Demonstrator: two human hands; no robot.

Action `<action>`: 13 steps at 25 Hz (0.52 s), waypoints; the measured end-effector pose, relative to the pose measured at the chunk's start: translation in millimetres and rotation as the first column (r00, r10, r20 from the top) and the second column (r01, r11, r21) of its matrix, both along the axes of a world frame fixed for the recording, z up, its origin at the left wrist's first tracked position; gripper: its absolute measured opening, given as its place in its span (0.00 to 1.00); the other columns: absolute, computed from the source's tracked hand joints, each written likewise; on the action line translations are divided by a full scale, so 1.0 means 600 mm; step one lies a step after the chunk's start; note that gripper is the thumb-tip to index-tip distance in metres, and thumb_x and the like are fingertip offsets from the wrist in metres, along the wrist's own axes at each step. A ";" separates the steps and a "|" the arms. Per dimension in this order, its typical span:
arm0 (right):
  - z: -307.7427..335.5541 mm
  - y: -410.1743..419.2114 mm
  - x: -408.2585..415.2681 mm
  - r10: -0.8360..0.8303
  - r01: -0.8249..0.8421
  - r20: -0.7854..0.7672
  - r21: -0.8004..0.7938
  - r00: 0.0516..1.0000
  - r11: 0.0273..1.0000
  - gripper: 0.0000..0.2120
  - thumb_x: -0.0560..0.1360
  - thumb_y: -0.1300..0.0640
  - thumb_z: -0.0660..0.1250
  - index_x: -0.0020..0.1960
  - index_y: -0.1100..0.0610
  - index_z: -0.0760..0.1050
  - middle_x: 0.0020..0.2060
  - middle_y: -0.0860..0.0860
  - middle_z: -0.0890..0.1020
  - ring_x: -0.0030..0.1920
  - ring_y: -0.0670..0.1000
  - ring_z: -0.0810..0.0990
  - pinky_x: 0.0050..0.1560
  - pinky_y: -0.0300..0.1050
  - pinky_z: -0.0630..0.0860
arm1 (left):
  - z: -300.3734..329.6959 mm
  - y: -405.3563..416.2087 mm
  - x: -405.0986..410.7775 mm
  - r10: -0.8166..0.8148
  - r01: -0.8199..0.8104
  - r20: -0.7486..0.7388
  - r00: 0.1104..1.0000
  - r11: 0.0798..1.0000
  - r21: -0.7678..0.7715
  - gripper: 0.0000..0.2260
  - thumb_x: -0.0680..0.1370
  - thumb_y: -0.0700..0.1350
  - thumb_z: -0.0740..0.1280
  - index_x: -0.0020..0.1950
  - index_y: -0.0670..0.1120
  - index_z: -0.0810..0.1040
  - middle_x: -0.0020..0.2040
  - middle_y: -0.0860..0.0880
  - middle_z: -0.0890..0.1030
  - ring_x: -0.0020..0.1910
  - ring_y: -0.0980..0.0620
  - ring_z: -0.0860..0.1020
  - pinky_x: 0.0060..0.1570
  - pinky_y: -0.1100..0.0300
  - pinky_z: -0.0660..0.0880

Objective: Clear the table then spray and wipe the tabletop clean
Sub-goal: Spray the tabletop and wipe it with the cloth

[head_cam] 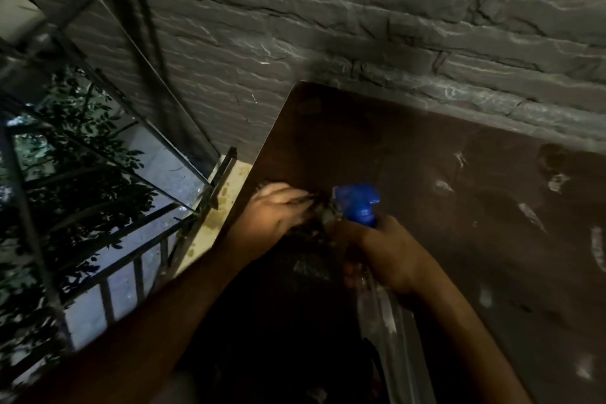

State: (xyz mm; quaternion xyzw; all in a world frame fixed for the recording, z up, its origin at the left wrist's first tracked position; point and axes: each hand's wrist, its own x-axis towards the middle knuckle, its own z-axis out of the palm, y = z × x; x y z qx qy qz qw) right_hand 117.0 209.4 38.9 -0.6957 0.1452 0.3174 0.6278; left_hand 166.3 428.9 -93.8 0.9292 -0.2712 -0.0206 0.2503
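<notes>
A dark brown tabletop [410, 147] fills the right of the view, with wet, shiny patches across it. My right hand [390, 252] grips a clear spray bottle [387, 318] by its neck; its blue spray head [357, 203] points left, over the table's near left edge. My left hand [278, 210] holds a dark cloth [311, 256] that hangs down just in front of the nozzle. The cloth is hard to make out in the dim light.
A grey stone-faced wall [360, 26] runs behind the table. To the left a metal railing [131, 272] borders a narrow pale ledge [223, 207], with leafy branches [82, 147] beyond it. The scene is dim.
</notes>
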 end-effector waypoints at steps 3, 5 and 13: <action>0.007 -0.012 -0.022 0.054 -0.054 0.012 0.007 0.998 0.999 0.13 0.72 0.53 0.70 0.45 0.65 0.76 0.30 0.61 0.77 0.31 0.60 0.76 0.38 0.54 0.74 | 0.011 0.054 -0.024 0.162 -0.163 -0.033 0.986 0.986 -0.018 0.16 0.78 0.52 0.62 0.60 0.47 0.81 0.62 0.48 0.79 0.61 0.43 0.73 0.62 0.54 0.67; 0.012 -0.010 -0.040 0.080 -0.080 0.023 0.011 0.997 0.997 0.12 0.72 0.54 0.69 0.45 0.65 0.76 0.30 0.62 0.77 0.32 0.60 0.75 0.39 0.56 0.73 | 0.009 0.030 0.029 0.338 -0.338 -0.027 0.941 0.941 0.001 0.13 0.77 0.45 0.67 0.61 0.45 0.81 0.62 0.46 0.79 0.60 0.41 0.73 0.62 0.53 0.67; 0.005 -0.027 -0.112 0.054 -0.049 -0.062 0.076 0.997 0.996 0.13 0.73 0.58 0.69 0.52 0.66 0.74 0.28 0.57 0.74 0.27 0.52 0.73 0.31 0.48 0.74 | 0.003 0.035 -0.068 0.295 -0.295 0.018 0.955 0.955 0.017 0.15 0.76 0.43 0.69 0.62 0.46 0.79 0.63 0.48 0.79 0.61 0.45 0.72 0.64 0.54 0.66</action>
